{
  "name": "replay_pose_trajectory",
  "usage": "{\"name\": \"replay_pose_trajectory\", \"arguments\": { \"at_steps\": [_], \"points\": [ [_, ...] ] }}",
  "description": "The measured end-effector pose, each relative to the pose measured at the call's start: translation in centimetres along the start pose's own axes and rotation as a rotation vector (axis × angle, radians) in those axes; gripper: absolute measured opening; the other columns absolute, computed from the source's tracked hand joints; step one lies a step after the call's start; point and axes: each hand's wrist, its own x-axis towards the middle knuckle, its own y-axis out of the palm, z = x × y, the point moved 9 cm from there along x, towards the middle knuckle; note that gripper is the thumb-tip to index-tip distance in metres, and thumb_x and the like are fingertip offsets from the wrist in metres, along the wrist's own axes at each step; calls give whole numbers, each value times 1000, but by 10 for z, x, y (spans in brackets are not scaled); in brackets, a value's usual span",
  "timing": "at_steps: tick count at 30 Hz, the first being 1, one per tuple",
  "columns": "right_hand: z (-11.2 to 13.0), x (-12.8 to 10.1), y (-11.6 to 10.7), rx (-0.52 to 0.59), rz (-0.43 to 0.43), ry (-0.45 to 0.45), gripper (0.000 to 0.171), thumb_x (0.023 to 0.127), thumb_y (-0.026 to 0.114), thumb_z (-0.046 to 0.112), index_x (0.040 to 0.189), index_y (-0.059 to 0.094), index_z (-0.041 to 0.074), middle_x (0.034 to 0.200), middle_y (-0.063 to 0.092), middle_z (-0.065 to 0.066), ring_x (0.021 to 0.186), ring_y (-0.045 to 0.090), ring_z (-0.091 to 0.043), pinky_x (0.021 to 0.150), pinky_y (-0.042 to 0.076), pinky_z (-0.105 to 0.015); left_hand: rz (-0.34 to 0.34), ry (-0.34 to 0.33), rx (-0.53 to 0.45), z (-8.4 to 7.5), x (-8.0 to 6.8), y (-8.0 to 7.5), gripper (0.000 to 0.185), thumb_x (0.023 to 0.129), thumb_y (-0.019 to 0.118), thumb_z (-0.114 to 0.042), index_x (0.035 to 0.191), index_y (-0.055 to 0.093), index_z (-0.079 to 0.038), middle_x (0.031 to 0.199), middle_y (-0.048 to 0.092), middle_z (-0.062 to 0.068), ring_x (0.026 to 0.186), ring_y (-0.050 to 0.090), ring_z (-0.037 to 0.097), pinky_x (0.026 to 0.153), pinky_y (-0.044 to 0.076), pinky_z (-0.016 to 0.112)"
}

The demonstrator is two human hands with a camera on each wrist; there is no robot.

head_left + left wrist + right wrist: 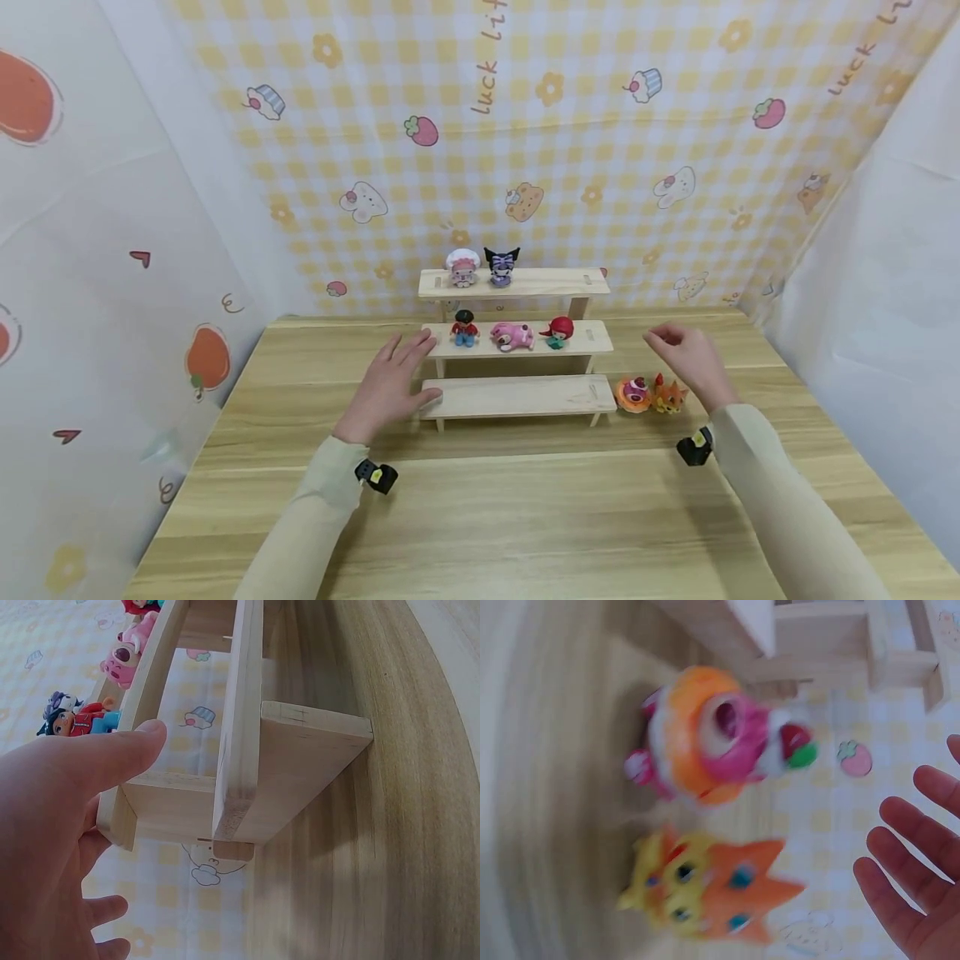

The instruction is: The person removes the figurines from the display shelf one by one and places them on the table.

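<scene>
A three-tier wooden shelf stands on the table. My left hand is at its left end, fingers extended, the thumb overlapping the middle tier's end in the left wrist view. My right hand hovers right of the shelf, holding nothing; its fingers look relaxed in the right wrist view. Below it on the table, beside the lowest tier, stand a pink bear figurine in an orange ring and an orange-and-yellow fox-like figurine.
The top tier carries a white-hatted figurine and a purple figurine with black ears. On the middle tier are a black-haired figurine in red, a lying pink bear figurine and a red-haired figurine. Behind hangs a checked cloth.
</scene>
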Motion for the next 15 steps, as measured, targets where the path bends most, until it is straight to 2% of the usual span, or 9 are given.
{"name": "replay_pose_trajectory", "arguments": {
  "at_steps": [4,8,15],
  "points": [
    [19,12,0,-2,-1,-30,50,95,49,49,114,66,6,110,68,-19,95,63,-32,79,51,-48,1,6,11,0,0,-2,80,85,68,-44,149,32,-11,156,29,7,144,22,34,121,9,48],
    [39,23,0,8,-9,-68,41,96,52,42,113,67,8,109,69,-16,96,62,-30,78,51,-46,0,11,27,-1,0,-3,80,85,68,-44,149,33,-11,156,30,8,144,24,34,121,10,49],
    [74,42,0,44,-31,-145,34,96,54,35,109,68,7,106,69,-15,95,60,-29,76,50,-43,-16,29,22,-3,-1,-4,80,84,69,-44,148,34,-10,155,31,9,143,26,34,120,11,49]
  ]
}}
